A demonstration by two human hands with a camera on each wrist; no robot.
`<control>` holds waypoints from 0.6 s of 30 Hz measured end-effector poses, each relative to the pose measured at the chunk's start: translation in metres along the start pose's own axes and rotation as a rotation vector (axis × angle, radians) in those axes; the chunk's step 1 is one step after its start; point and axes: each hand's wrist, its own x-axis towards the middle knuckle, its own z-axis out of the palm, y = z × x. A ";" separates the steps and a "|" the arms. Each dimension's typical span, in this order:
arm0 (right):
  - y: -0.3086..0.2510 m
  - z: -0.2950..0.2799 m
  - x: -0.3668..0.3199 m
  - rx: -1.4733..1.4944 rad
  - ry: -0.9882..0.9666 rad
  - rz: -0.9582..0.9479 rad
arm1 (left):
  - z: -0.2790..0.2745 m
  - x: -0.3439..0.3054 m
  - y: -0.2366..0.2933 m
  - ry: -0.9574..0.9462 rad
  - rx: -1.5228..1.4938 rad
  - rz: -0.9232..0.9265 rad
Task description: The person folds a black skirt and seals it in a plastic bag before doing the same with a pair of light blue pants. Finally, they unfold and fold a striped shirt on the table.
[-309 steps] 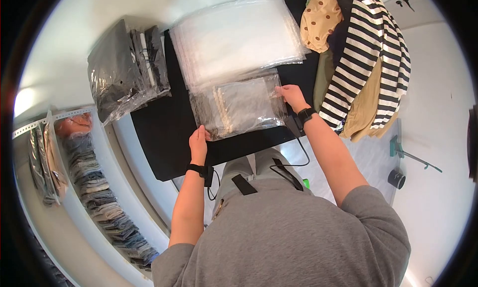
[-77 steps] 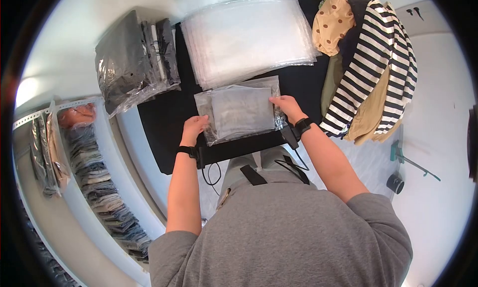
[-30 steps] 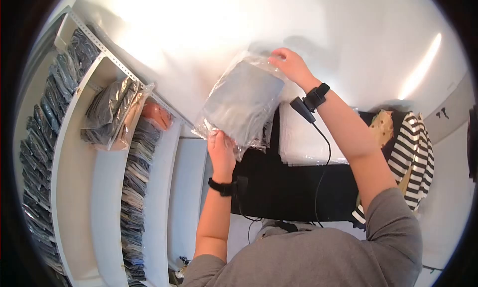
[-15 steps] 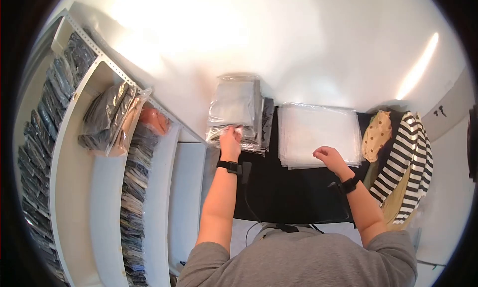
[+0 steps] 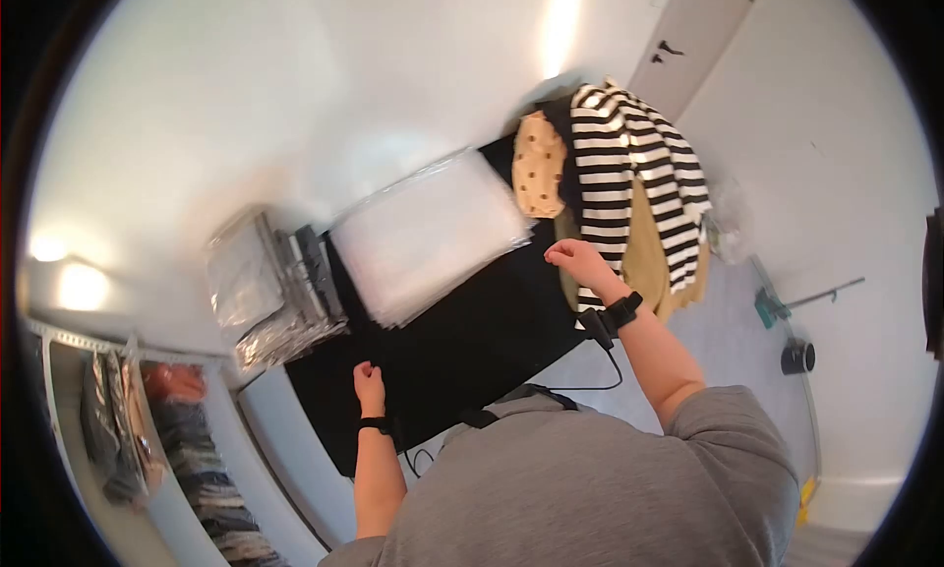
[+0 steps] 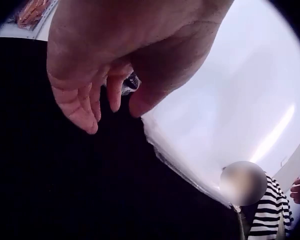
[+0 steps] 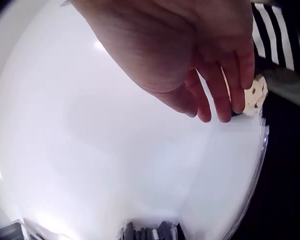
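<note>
My left hand (image 5: 369, 388) hovers over the front left of the black table (image 5: 472, 341), fingers loosely bent and holding nothing. In the left wrist view, the same hand (image 6: 140, 45) shows a gap between thumb and fingers. My right hand (image 5: 585, 262) is over the right side of the table, close to a black-and-white striped garment (image 5: 602, 154), with nothing in its grasp. Its fingers (image 7: 222, 100) hang relaxed in the right wrist view. Between and beyond the hands lies a stack of clear plastic bags (image 5: 428, 238). Bagged garments (image 5: 244, 282) are piled at the left.
A polka-dot garment (image 5: 538, 169) and a tan garment (image 5: 644, 252) lie with the striped one at the right end. Shelves of folded clothes (image 5: 202, 459) stand at lower left. A cord (image 5: 600, 382) trails from my right wrist. A dark bin (image 5: 797, 357) is on the floor.
The bagged garment, earlier held in both hands, was laid on the left pile. My left hand has let go and drawn back; the right moved toward the garment heap. The head view swung right.
</note>
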 end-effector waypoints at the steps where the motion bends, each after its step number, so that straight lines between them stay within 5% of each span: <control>1: 0.009 -0.012 -0.002 -0.041 0.101 0.003 | 0.004 -0.004 0.002 -0.063 0.010 -0.087; 7: 0.088 -0.090 0.033 -0.085 0.576 0.102 | 0.003 -0.012 0.022 -0.174 0.004 -0.195; 13: 0.110 -0.125 0.103 -0.218 1.002 0.203 | -0.002 -0.035 0.071 -0.183 -0.085 -0.262; 18: 0.143 -0.143 0.148 0.131 0.547 0.252 | 0.008 -0.045 0.114 -0.289 -0.101 -0.217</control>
